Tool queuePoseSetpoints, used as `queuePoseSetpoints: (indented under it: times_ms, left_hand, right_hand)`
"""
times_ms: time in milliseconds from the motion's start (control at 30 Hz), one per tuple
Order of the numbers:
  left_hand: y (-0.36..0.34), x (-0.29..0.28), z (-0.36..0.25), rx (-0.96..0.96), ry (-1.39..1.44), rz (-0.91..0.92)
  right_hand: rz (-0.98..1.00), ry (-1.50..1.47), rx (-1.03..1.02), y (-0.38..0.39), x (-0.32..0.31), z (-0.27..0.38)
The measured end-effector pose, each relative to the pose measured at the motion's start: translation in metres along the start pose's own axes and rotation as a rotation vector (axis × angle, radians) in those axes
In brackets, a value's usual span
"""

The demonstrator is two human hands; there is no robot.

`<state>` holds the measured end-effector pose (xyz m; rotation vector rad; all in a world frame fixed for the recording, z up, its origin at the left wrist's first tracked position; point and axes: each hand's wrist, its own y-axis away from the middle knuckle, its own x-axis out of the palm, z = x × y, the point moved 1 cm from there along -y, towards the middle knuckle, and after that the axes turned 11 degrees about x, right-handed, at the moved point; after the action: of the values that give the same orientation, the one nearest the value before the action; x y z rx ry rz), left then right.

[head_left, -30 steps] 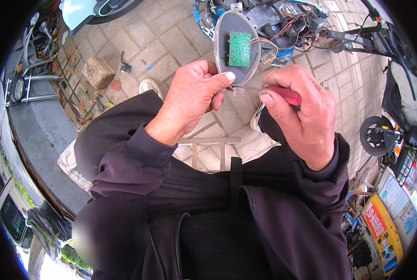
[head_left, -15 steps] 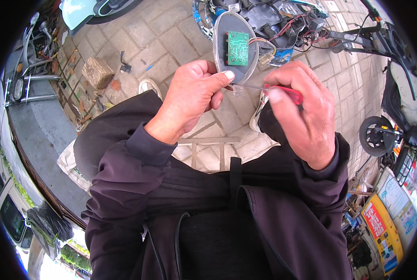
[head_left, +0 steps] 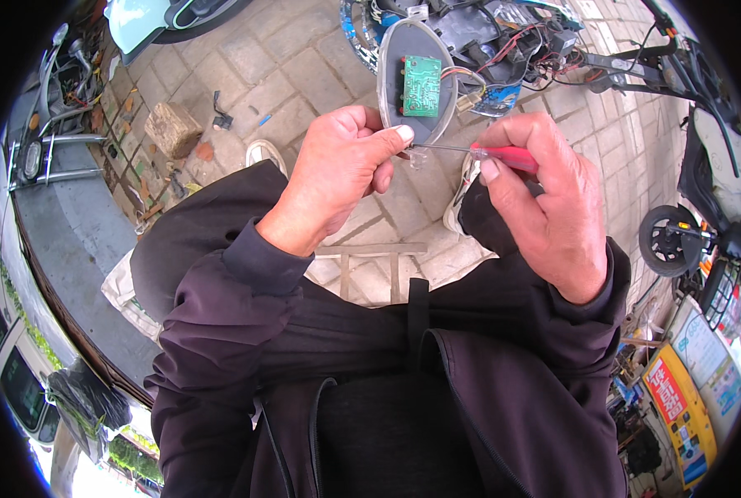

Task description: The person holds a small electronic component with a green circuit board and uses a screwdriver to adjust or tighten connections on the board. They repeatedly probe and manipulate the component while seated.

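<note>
A: Left hand point(head_left: 337, 170), status?
B: Grasping the grey oval housing point(head_left: 427, 131) by its lower edge. Thumb uppermost, other fingers point(head_left: 382, 178) curled in below.
A: Right hand point(head_left: 549, 199)?
B: Grasping the screwdriver point(head_left: 511, 158) by its red handle, thumb against index finger. Shaft points left, roughly level.
A: Tip seated in a screw?
B: Can't tell. It ends beside the left thumb at the housing's lower edge; too small to resolve.
A: Housing position?
B: Out in front of the person, above the paving point(head_left: 304, 66), between the hands but closer to the left. Long axis runs up and down in view, board side toward the camera.
A: What's on it?
B: Green circuit board point(head_left: 422, 85), upright rectangle, mid-face. Wires point(head_left: 466, 73) leave its right side, run to a pale connector point(head_left: 470, 101) just right of the housing. Small clear piece point(head_left: 418, 156) just under the shaft near the tip; can't tell what holds it.
A: Surroundings?
B: Beyond the housing, a partly stripped vehicle body point(head_left: 478, 29), blue and black, wiring exposed. Wooden block point(head_left: 173, 130) on the ground to the left, with a small black part point(head_left: 221, 116) and a blue bit point(head_left: 265, 119) right of it. Black wheel point(head_left: 671, 241) far right.
</note>
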<state>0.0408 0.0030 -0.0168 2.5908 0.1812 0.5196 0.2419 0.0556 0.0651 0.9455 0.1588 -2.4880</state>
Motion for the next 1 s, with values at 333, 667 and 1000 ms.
queuePoseSetpoints:
  times_ms: [333, 667, 1000]
  left_hand:
    - [-0.001, -0.002, 0.001, -0.032, 0.001, 0.019]
    - [0.001, 0.001, -0.002, -0.018, 0.053, 0.014]
    - [0.001, -0.001, -0.004, -0.036, 0.006, 0.03]
  right_hand:
    - [-0.035, 0.131, 0.041, 0.0, -0.003, 0.004]
    - [-0.14, -0.005, 0.056, 0.0, -0.004, 0.001]
    - [-0.268, -0.302, 0.282, 0.002, -0.018, -0.003]
